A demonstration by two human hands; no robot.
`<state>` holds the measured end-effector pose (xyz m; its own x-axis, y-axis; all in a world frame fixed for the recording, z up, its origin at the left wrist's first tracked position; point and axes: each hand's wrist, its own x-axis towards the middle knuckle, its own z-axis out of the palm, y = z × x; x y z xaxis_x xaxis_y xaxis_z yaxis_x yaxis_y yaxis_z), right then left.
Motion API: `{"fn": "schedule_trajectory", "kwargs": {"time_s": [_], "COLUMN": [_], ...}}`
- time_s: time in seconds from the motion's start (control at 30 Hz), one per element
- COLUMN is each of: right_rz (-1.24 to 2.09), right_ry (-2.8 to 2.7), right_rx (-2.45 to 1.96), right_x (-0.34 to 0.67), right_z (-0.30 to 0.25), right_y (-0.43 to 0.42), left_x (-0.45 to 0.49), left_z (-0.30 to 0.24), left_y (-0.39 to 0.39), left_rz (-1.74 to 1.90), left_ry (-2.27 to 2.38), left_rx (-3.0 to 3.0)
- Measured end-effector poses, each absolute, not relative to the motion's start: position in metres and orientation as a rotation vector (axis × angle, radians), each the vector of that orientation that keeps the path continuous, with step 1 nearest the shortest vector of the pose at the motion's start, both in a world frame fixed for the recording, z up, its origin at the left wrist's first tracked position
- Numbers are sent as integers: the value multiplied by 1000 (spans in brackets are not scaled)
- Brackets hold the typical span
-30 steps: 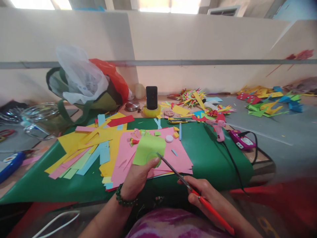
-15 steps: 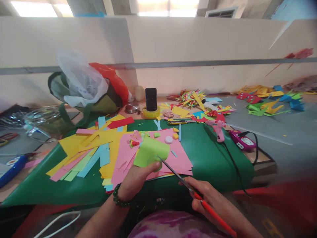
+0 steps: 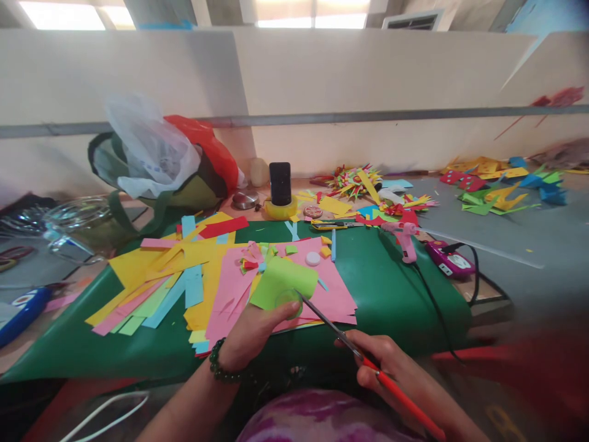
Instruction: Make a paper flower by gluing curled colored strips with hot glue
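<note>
My left hand (image 3: pixel 251 334), wearing a dark bead bracelet (image 3: pixel 219 362), pinches a curved sheet of light green paper (image 3: pixel 288 276) with the thumb on top. A round, see-through greenish disc (image 3: pixel 286 299) shows against the paper by my thumb. In my right hand (image 3: pixel 391 362) is a pair of scissors (image 3: pixel 331 325) with orange handles, seen edge-on. The blade tips meet the green paper's lower edge, close to my left thumb; whether they are parted I cannot tell. Underneath lies a stack of pink paper (image 3: pixel 338 298) with small colored scraps.
Paper strips (image 3: pixel 159 301) spread over the green mat (image 3: pixel 391 307) at left. Beyond stand a phone (image 3: pixel 280 184) on a yellow tape roll (image 3: pixel 280 209) and a utility knife (image 3: pixel 334 225). A pink glue gun (image 3: pixel 405 242) trails its cord at right. A bag (image 3: pixel 156 178) sits back left.
The green paper and the scissor tips have shifted slightly to the right. Both hands keep their hold.
</note>
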<state>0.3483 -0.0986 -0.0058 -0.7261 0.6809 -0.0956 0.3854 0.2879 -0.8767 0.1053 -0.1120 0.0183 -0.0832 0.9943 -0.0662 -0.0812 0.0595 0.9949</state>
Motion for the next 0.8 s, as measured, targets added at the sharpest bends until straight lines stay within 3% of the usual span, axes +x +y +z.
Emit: {"fn": "schedule_trajectory", "kwargs": {"time_s": [0.8], "right_rz": [1440], "right_ry": [-2274], "right_rx": [-1039], "right_x": [353], "right_z": [-10], "right_y": [-102], "left_x": [100], "left_z": [16], "left_y": [-114], "left_rz": [1182], "left_ry": [1182], "left_rx": [1068]}}
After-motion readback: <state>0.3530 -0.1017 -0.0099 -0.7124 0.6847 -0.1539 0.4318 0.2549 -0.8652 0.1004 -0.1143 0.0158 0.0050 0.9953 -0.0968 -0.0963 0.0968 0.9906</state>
